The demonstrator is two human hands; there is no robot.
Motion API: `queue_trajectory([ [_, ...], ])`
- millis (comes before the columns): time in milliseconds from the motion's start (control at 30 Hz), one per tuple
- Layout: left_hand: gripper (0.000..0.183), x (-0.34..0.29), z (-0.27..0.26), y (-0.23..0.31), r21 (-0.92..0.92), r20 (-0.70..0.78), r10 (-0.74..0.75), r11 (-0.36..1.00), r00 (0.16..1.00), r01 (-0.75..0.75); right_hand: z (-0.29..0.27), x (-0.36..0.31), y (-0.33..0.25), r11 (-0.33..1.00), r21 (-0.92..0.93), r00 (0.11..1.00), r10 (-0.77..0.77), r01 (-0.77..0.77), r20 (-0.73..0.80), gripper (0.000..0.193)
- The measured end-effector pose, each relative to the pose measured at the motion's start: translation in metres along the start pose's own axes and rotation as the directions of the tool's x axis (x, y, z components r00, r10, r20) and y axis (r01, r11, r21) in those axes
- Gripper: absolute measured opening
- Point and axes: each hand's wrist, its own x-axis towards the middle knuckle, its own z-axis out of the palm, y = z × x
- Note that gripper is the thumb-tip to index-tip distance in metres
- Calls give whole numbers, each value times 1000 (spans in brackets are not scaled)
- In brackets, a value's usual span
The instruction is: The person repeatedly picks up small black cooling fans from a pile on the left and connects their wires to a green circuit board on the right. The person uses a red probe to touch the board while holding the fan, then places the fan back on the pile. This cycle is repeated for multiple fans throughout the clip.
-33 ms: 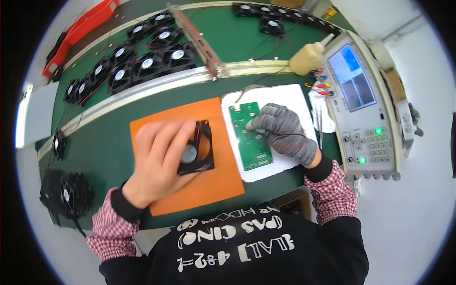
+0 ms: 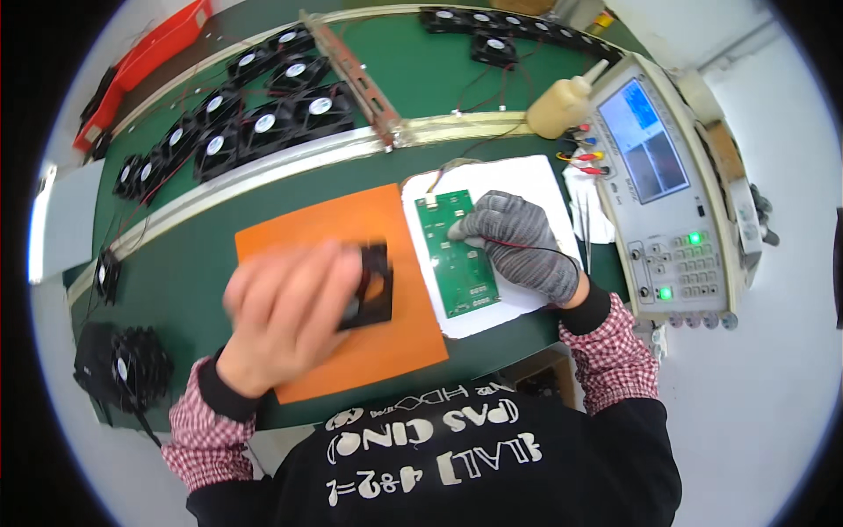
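Note:
My left hand (image 2: pixel 290 307), bare and blurred by motion, is closed around the left side of a black cooling fan (image 2: pixel 378 303). Its palm and fingers cover much of the fan, which is over an orange sheet (image 2: pixel 342 360). My right hand (image 2: pixel 518 241), in a grey striped glove with bare fingertips, rests on a green circuit board (image 2: pixel 457 272). Its fingertips are pinched together at the board's upper right part, hiding whatever is between them. A thin dark red wire crosses the glove. The board lies on a white pad (image 2: pixel 527 176), with a cable plugged in at its top left corner.
At the right stands a bench test instrument (image 2: pixel 659 193) with a lit screen and clip leads. A yellowish squeeze bottle (image 2: pixel 559 107) and tweezers (image 2: pixel 587 228) are beside it. Several black fans (image 2: pixel 265 125) line the far side; more fans (image 2: pixel 136 364) are stacked at the left. A red bin (image 2: pixel 158 57) sits far left.
My left hand and the fan have shifted slightly toward me, and the hand is more blurred. My right hand stays at the same place on the board. The whole view has shifted a little.

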Motion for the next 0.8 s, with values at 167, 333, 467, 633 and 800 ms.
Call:
queue_trajectory([
  [167,48,6,-42,4,-909,356,-199,-301,913,289,0,-7,-2,982,-12,982,186,-187,-42,13],
  [333,47,-8,-56,8,-887,424,-257,-313,868,340,2,-2,-1,992,19,992,127,-127,-19,11],
  [467,47,-3,-54,8,-432,-213,-192,898,958,84,2,-4,-2,991,-72,994,107,-108,-28,12],
  [633,74,78,12,-25,-234,-279,63,963,958,-131,-3,-5,-1,982,-188,999,-30,21,-44,13],
  [800,93,102,117,-95,-289,-77,-282,924,956,250,0,-12,3,903,405,920,275,-147,-280,14],
])
